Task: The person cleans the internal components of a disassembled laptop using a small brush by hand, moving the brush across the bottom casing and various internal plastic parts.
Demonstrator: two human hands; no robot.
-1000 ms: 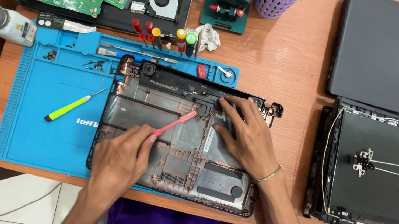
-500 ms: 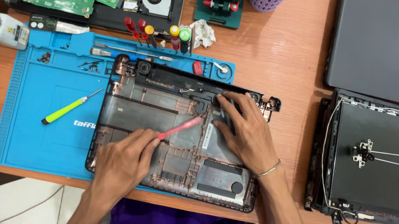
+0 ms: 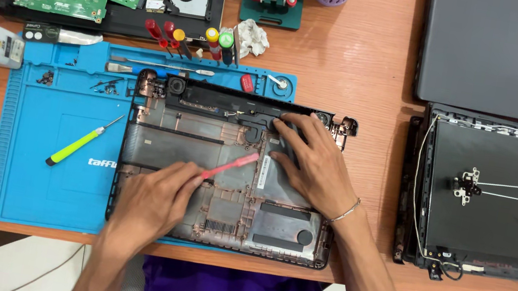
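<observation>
At the centre of the frame an opened laptop base shell (image 3: 225, 175) lies on a blue work mat (image 3: 49, 165) on the wooden desk (image 3: 372, 66). The left hand (image 3: 150, 201) grips a slim pink-red tool (image 3: 230, 165), its tip slanting up to the right over the shell's interior. The right hand (image 3: 313, 162) rests flat with fingers spread on the shell's upper right part, holding nothing. A yellow-green screwdriver (image 3: 78, 143) lies on the mat at left, well apart from both hands.

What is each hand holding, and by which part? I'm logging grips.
The left hand holds a pink tool by its near end. The right hand holds nothing; it rests flat on the laptop base.
</observation>
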